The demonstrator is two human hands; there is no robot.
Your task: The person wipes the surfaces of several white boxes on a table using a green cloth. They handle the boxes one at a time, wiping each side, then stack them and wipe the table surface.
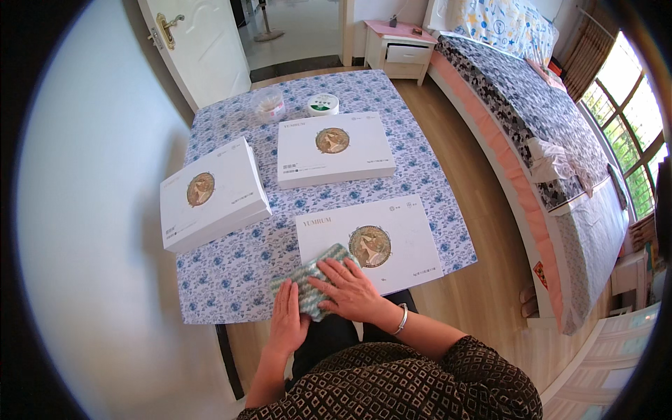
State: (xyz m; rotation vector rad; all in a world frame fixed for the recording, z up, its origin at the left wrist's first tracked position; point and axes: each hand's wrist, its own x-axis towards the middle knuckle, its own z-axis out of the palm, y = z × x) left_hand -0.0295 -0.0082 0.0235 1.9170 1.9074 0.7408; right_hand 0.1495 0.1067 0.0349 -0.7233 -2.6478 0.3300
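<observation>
A folded green-and-white striped cloth [310, 278] lies over the lower left corner of a white printed cardboard box [404, 236] at the table's near edge. Flat on the cloth rests my right hand [344, 289], its fingers spread. My left hand [287, 314] touches the cloth's near left part, fingers extended; whether it pinches the edge is hidden. Beyond them lies another white box [336, 149]. To the left, white boxes [215, 194] are stacked, slightly out of line. Each visible lid bears a round gold-brown emblem.
The table has a blue floral cover [226, 283]. At its far side stand a clear plastic tub of cotton swabs [269, 105] and a round white jar [323, 105]. A bed [504, 105] and a nightstand [401, 52] are to the right; a white door [205, 52] stands ajar.
</observation>
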